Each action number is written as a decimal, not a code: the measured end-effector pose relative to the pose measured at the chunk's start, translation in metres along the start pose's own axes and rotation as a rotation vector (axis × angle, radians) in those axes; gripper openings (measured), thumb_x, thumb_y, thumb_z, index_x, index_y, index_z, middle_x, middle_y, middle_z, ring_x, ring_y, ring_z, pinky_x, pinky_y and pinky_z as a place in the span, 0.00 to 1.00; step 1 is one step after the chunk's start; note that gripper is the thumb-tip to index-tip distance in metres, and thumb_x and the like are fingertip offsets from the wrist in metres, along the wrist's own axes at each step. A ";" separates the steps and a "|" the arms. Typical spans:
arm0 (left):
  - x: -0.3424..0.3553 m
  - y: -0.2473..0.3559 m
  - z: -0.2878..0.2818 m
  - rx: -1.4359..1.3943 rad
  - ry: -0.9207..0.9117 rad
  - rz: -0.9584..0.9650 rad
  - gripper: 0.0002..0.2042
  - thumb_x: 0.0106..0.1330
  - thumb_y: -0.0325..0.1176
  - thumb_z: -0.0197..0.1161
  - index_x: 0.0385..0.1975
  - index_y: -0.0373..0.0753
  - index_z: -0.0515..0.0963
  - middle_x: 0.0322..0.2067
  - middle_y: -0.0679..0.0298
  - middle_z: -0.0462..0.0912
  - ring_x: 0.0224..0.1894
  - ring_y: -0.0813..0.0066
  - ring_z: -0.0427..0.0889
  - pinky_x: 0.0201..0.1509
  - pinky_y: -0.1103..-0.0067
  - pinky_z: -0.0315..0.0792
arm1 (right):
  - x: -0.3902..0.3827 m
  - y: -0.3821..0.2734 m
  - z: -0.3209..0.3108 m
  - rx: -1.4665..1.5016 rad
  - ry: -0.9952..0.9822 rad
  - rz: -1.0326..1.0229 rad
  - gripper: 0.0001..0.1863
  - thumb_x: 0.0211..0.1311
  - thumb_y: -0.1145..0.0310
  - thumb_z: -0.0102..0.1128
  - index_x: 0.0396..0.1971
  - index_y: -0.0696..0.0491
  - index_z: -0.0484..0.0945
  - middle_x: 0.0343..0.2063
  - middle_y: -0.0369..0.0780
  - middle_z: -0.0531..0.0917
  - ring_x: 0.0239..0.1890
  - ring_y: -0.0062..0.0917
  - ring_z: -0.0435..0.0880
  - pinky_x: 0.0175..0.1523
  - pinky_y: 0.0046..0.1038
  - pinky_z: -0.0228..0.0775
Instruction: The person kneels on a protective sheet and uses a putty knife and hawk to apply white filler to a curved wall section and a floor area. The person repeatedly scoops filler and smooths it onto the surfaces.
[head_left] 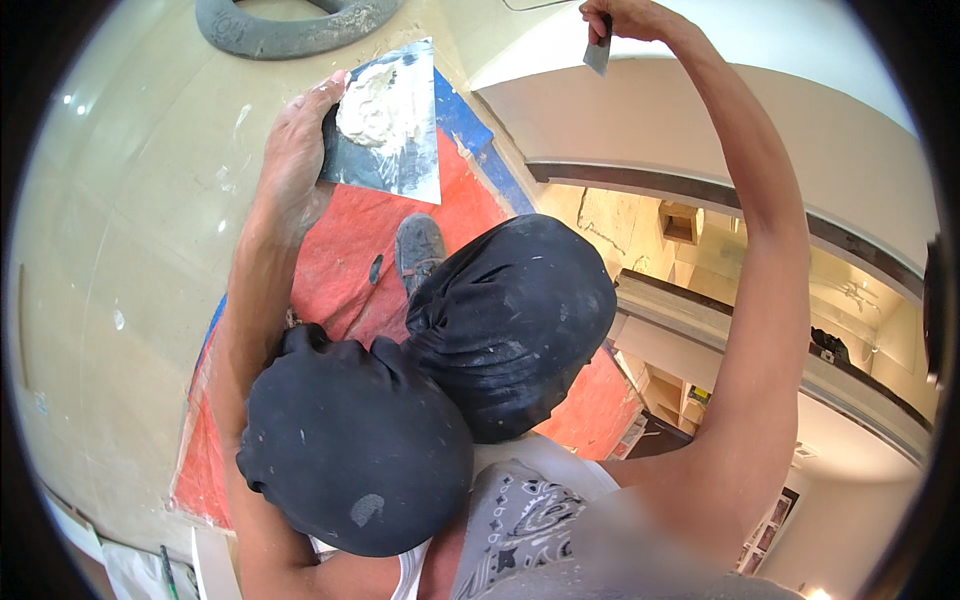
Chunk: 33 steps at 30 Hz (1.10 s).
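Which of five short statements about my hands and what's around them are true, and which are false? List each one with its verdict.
1. The left hand holds a flat plate bearing white paste. True.
2. The right hand is empty. False: it grips a small flat blade.
3. A gray shoe shows against red sheeting. True.
4. The gray ring lies on the red sheeting. False: it lies on a pale surface.
5. The cloth over the knees is white. False: it is black.
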<state>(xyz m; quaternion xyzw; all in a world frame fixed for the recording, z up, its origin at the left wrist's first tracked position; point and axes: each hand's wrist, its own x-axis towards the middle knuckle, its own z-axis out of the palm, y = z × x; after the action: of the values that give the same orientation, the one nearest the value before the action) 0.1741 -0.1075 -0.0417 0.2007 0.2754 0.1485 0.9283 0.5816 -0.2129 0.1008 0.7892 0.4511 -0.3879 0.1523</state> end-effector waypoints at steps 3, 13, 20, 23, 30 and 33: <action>-0.003 0.006 -0.001 -0.012 0.001 0.009 0.13 0.69 0.36 0.53 0.43 0.31 0.74 0.37 0.62 0.81 0.36 0.78 0.80 0.39 0.78 0.77 | -0.006 -0.029 -0.009 -0.240 0.050 0.051 0.09 0.53 0.80 0.51 0.15 0.56 0.72 0.17 0.39 0.79 0.25 0.26 0.78 0.31 0.28 0.69; 0.000 0.002 -0.001 0.001 -0.009 0.012 0.13 0.69 0.36 0.53 0.43 0.31 0.74 0.39 0.60 0.80 0.37 0.78 0.80 0.40 0.78 0.77 | -0.027 -0.026 -0.039 -0.544 0.119 0.015 0.10 0.55 0.75 0.54 0.15 0.55 0.74 0.14 0.37 0.77 0.19 0.21 0.73 0.25 0.26 0.64; 0.009 -0.001 -0.006 -0.114 0.027 -0.016 0.13 0.70 0.37 0.53 0.44 0.34 0.73 0.40 0.60 0.81 0.38 0.74 0.82 0.41 0.76 0.78 | -0.063 -0.067 -0.042 -0.613 0.499 -0.137 0.09 0.55 0.76 0.52 0.16 0.54 0.75 0.20 0.37 0.79 0.24 0.25 0.73 0.29 0.27 0.66; 0.015 -0.005 -0.006 -0.170 -0.031 0.010 0.14 0.70 0.39 0.53 0.45 0.34 0.73 0.40 0.61 0.80 0.41 0.74 0.81 0.45 0.76 0.77 | -0.081 -0.085 -0.017 -0.403 0.634 -0.268 0.07 0.53 0.84 0.53 0.21 0.56 0.72 0.26 0.38 0.82 0.29 0.24 0.76 0.35 0.23 0.70; 0.028 -0.020 -0.008 -0.308 0.172 0.100 0.14 0.73 0.38 0.46 0.48 0.35 0.70 0.44 0.61 0.79 0.47 0.73 0.79 0.52 0.73 0.75 | -0.057 -0.155 0.150 0.175 1.077 -0.425 0.19 0.54 0.81 0.63 0.48 0.57 0.76 0.38 0.42 0.84 0.36 0.23 0.84 0.45 0.25 0.78; 0.036 -0.036 -0.012 -0.377 0.218 0.060 0.14 0.74 0.38 0.44 0.48 0.35 0.70 0.45 0.61 0.78 0.46 0.71 0.79 0.51 0.71 0.76 | -0.029 -0.196 0.193 0.281 1.182 -0.663 0.24 0.50 0.84 0.60 0.47 0.44 0.79 0.42 0.36 0.83 0.34 0.24 0.83 0.38 0.23 0.77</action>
<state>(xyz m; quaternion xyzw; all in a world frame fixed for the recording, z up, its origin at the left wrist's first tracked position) 0.2025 -0.1214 -0.0835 0.0146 0.3354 0.2457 0.9093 0.3189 -0.2372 0.0180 0.7009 0.6212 0.0265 -0.3493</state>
